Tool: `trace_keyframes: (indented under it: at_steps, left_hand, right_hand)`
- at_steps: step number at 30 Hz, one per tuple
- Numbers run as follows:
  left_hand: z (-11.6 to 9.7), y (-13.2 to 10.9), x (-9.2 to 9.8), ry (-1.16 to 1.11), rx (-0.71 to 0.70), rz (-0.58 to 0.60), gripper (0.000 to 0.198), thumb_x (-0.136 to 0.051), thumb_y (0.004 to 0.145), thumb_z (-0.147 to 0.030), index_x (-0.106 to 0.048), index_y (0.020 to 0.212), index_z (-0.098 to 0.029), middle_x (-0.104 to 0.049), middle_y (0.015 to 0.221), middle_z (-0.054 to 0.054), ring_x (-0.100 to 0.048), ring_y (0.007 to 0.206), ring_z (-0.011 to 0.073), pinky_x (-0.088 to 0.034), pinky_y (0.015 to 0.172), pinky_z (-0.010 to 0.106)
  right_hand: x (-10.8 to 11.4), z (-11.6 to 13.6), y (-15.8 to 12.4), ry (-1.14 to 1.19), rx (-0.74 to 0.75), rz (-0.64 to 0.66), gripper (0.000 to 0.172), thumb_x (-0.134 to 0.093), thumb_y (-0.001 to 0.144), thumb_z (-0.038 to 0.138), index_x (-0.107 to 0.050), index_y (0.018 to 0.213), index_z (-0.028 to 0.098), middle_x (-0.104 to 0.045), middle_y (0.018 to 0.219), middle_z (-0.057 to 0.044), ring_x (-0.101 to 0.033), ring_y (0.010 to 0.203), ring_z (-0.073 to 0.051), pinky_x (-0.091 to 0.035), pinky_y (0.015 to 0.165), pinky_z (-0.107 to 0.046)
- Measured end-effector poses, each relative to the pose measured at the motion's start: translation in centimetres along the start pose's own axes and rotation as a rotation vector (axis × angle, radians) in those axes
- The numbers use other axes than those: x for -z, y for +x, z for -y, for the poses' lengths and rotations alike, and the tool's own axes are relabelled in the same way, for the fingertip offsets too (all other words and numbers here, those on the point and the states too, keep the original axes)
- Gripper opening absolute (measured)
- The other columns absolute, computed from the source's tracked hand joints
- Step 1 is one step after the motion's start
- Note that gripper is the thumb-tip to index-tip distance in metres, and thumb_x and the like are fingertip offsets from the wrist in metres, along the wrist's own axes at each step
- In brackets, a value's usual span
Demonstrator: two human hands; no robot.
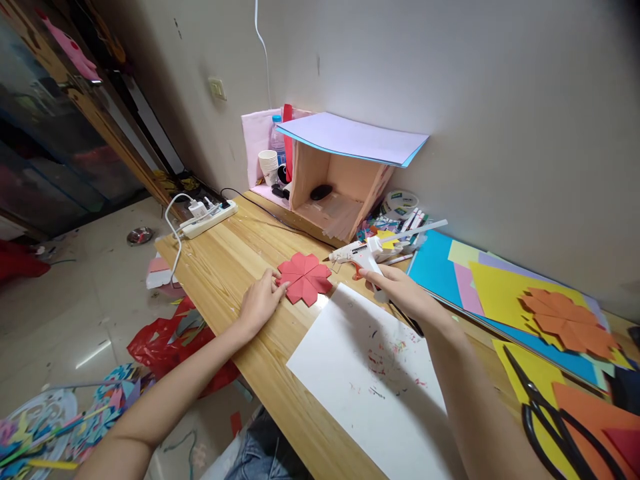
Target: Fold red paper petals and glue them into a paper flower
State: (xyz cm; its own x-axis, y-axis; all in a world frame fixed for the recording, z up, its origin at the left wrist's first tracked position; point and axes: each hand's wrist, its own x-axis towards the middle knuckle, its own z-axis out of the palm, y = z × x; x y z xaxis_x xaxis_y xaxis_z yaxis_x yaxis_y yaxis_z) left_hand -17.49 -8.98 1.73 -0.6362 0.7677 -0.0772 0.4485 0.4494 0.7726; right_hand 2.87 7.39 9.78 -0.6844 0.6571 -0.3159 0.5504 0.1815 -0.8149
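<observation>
A red paper flower [304, 277] with creased petals lies flat on the wooden table. My left hand [262, 298] has its fingers on the flower's left edge, thumb and fingertips pinching a petal. In my right hand [400, 291] is a white glue gun [369, 252] with an orange trigger, held by its grip. A glue stick [420, 231] sticks out of its back end. The nozzle points left, close to the flower's right edge; whether they touch I cannot tell. Below the gun lies a white sheet [370, 393] with colored specks.
A pink box shelf [345, 200] stands at the wall, near a power strip [210, 219]. On the right are colored papers [440, 267], an orange paper flower [570, 320] and black scissors [545, 407]. A red plastic bag [165, 340] and paper scraps [107, 407] lie on the floor.
</observation>
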Motion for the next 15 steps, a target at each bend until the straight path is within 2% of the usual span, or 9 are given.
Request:
trace_keyframes:
  at_steps: [2, 4, 7, 11, 15]
  left_hand:
    - [-0.5, 0.0, 0.0, 0.282, -0.136, -0.128, 0.02, -0.05, 0.078, -0.04, -0.048, 0.084, -0.021, -0.055, 0.063, 0.0, -0.056, 0.061, 0.0169, -0.04, 0.057, 0.028]
    - [-0.9, 0.4, -0.5, 0.417, -0.25, -0.197, 0.02, -0.05, 0.078, -0.039, -0.049, 0.084, -0.019, -0.055, 0.076, 0.004, -0.055, 0.071, 0.0189, -0.04, 0.061, 0.029]
    - [-1.1, 1.4, -1.6, 0.482, -0.335, -0.201, 0.021, -0.05, 0.078, -0.037, -0.049, 0.088, -0.018, -0.053, 0.088, 0.007, -0.052, 0.079, 0.0203, -0.039, 0.067, 0.03]
    - [-0.8, 1.9, -2.5, 0.532, -0.356, -0.168, 0.019, -0.044, 0.082, -0.036, -0.049, 0.083, -0.018, -0.052, 0.081, 0.007, -0.051, 0.075, 0.0204, -0.039, 0.064, 0.031]
    - [-0.6, 1.8, -2.3, 0.523, -0.376, -0.17, 0.021, -0.041, 0.084, -0.035, -0.051, 0.077, -0.018, -0.054, 0.077, 0.007, -0.052, 0.072, 0.0205, -0.039, 0.064, 0.031]
  right_hand:
    - [-0.3, 0.1, -0.1, 0.022, 0.007, 0.011, 0.035, -0.045, 0.073, 0.05, -0.054, 0.072, 0.016, -0.046, 0.065, 0.001, -0.043, 0.054, -0.01, -0.032, 0.05, -0.023]
    - [-0.8, 0.2, 0.0, 0.044, 0.013, 0.027, 0.034, -0.044, 0.073, 0.048, -0.055, 0.073, 0.016, -0.047, 0.065, 0.0, -0.043, 0.055, -0.011, -0.033, 0.049, -0.022]
    - [-1.6, 0.1, 0.2, 0.055, 0.025, 0.049, 0.035, -0.044, 0.074, 0.047, -0.058, 0.077, 0.015, -0.049, 0.068, -0.002, -0.045, 0.057, -0.012, -0.035, 0.05, -0.022]
    - [-2.4, 0.2, 0.3, 0.061, 0.037, 0.055, 0.037, -0.042, 0.075, 0.046, -0.06, 0.084, 0.016, -0.053, 0.073, -0.003, -0.046, 0.06, -0.012, -0.036, 0.053, -0.022]
    - [-3.0, 0.4, 0.5, 0.003, 0.08, 0.028, 0.038, -0.041, 0.075, 0.049, -0.062, 0.085, 0.018, -0.055, 0.072, -0.003, -0.047, 0.062, -0.014, -0.036, 0.056, -0.024]
